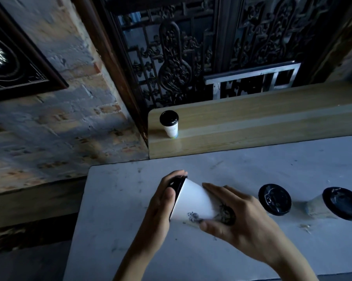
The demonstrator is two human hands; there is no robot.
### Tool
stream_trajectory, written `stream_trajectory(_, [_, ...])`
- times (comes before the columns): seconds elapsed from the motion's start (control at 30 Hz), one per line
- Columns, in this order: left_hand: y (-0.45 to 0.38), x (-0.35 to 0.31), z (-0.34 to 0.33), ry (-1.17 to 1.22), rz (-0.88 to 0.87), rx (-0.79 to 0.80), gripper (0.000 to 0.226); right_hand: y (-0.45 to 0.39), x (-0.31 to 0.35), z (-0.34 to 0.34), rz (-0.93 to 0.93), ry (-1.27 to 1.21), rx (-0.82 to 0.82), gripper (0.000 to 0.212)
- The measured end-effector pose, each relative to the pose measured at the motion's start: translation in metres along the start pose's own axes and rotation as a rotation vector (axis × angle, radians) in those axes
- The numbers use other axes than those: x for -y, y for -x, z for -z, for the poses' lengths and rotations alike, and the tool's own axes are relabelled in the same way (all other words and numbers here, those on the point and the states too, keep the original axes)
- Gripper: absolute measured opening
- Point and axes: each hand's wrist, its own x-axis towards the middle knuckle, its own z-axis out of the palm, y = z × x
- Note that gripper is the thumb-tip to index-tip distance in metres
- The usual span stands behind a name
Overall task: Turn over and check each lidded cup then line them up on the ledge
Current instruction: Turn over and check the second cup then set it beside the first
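Near the lower centre of the frame, both hands hold a white paper cup (195,201) tipped onto its side above the grey tabletop (114,199). Its black lid (178,186) faces left, its base points right. The left hand (161,201) curls round the lid end, fingers wrapped over the rim and thumb along the near edge. The right hand (238,216) clasps the base end, fingers laid flat along the cup's upper side and thumb tucked beneath; a dark printed emblem (193,217) shows on the cup wall between the two hands. Right of the hands, two more lidded cups stand on the tabletop: one (274,199) just beside the right hand, the other (337,203) near the right edge of the frame. Above them, one lidded cup (170,123) stands upright at the left end of the pale wooden ledge (262,122). Behind the ledge runs a dark carved wooden screen (175,63), with a brick wall (59,118) filling the left side.
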Motion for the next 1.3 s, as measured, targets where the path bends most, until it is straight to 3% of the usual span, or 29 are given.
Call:
stream_trajectory(0.1, [-0.001, -0.011, 0.005, 0.044, 0.008, -0.024, 0.057, 0.002, 0.019, 0.006, -0.004, -0.047, -0.017, 0.071])
stream_trajectory(0.27, [-0.003, -0.032, 0.018, 0.008, -0.031, 0.061, 0.046, 0.005, 0.042, 0.014, -0.043, -0.126, -0.017, 0.067])
stream_trajectory(0.8, [-0.005, -0.062, 0.01, 0.018, -0.248, 0.046, 0.046, 0.011, 0.078, 0.038, -0.048, -0.074, -0.129, 0.046])
stream_trajectory(1.07, [-0.015, -0.065, 0.009, 0.07, -0.259, 0.013, 0.05, -0.002, 0.074, 0.038, -0.091, -0.317, -0.016, 0.042])
stream_trajectory(1.2, [-0.018, -0.068, 0.008, 0.108, -0.288, -0.088, 0.047, -0.006, 0.071, 0.038, -0.132, -0.523, -0.031, 0.045])
stream_trajectory(1.3, [-0.02, -0.066, 0.009, 0.07, -0.294, -0.127, 0.043, -0.004, 0.07, 0.033, -0.153, -0.467, -0.008, 0.052])
